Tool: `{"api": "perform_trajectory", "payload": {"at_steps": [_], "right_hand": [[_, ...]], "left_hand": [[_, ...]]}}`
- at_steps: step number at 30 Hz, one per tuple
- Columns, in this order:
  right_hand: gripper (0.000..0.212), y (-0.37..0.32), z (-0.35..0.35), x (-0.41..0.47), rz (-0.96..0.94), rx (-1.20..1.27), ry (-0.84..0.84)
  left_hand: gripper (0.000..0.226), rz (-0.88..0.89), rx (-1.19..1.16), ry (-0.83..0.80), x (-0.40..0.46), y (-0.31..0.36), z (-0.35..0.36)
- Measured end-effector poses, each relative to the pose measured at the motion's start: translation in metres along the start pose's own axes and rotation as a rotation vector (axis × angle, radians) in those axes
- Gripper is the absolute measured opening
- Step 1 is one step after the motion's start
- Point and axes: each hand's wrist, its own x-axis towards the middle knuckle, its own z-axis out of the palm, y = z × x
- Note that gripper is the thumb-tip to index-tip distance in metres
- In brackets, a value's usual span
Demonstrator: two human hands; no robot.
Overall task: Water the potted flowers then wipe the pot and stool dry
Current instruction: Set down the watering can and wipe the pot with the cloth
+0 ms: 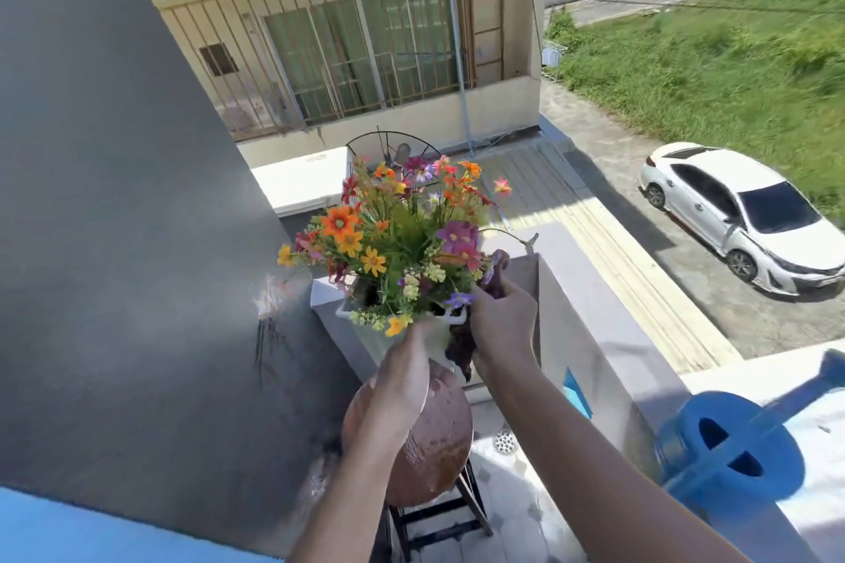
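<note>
A round stool with a wet reddish-brown wooden seat [439, 448] and dark metal legs stands on the pale tiled balcony floor [516, 512], carrying a white pot of mixed orange, yellow and pink flowers [379, 341]; a blue plastic watering can [727, 448] sits on the light grey ledge [823, 462] to the right

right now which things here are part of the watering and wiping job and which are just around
Part of the job:
- potted flowers
- white pot
- dark cloth in the right hand
- left hand on the pot
- round wooden stool, wet
- blue watering can

Just around:
- white car
- floor drain
- fan
</note>
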Motion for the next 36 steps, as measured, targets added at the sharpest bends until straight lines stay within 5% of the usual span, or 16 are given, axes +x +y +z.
{"api": "perform_trajectory", "payload": {"at_steps": [3,7,15,18,22,32,36], "right_hand": [[0.012,0.0,0.003,-0.013,-0.131,-0.108,-0.006],[0.006,0.007,0.008,-0.018,-0.184,-0.191,-0.033],[0.029,0.03,-0.009,-0.026,-0.2,-0.187,-0.318],[0.023,0.046,-0.022,-0.018,-0.422,-0.376,-0.224],[0.013,0.065,-0.027,-0.005,-0.39,-0.528,-0.119],[0.024,0.017,0.0,-0.008,-0.61,-0.453,-0.212],[0.013,0.033,-0.021,0.017,-0.434,-0.591,-0.132]], "left_hand": [[0.054,-0.066,-0.074,0.064,0.011,-0.002,0.001],[0.035,-0.016,-0.089,0.149,0.013,-0.005,-0.003],[0.034,-0.036,-0.287,0.015,0.01,-0.005,-0.034],[0.039,-0.02,-0.368,-0.086,0.008,-0.005,-0.04],[0.044,-0.035,-0.486,-0.124,0.008,-0.001,-0.041],[0.033,-0.04,-0.606,-0.196,0.008,-0.001,-0.028],[0.037,-0.013,-0.546,-0.21,0.007,-0.007,-0.029]]}}
